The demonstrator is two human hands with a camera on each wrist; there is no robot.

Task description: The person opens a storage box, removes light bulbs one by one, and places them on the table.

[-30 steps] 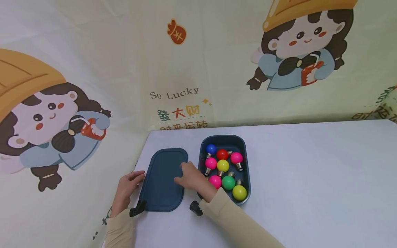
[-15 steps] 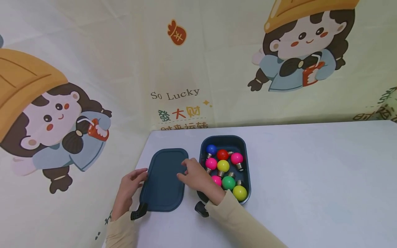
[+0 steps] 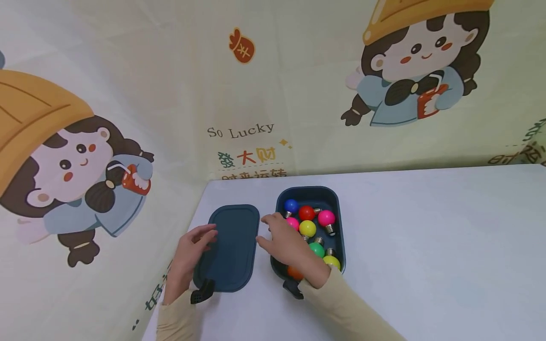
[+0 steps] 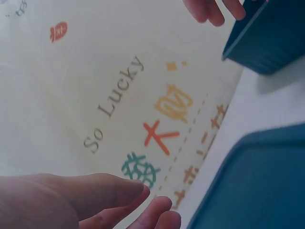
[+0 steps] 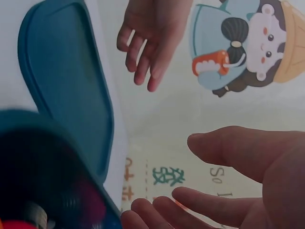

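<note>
Bulbs (image 3: pixel 307 228) being contained by box (image 3: pixel 308 193) at 3 o'clock of lid (image 3: pixel 232 246), presumably against rolling. Left hand (image 3: pixel 190 251) being held over lid's 9 o'clock edge, right hand (image 3: pixel 285 239) over box's 9 o'clock side; fingers relaxed, unclosed, nothing being gripped.

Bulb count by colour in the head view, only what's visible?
Blue bulb: 1
Red bulb: 1
Pink bulbs: 2
Yellow bulbs: 2
Green bulb: 1
Orange bulb: 1
Total: 8
The right hand covers part of the box, so more may be hidden.
</note>
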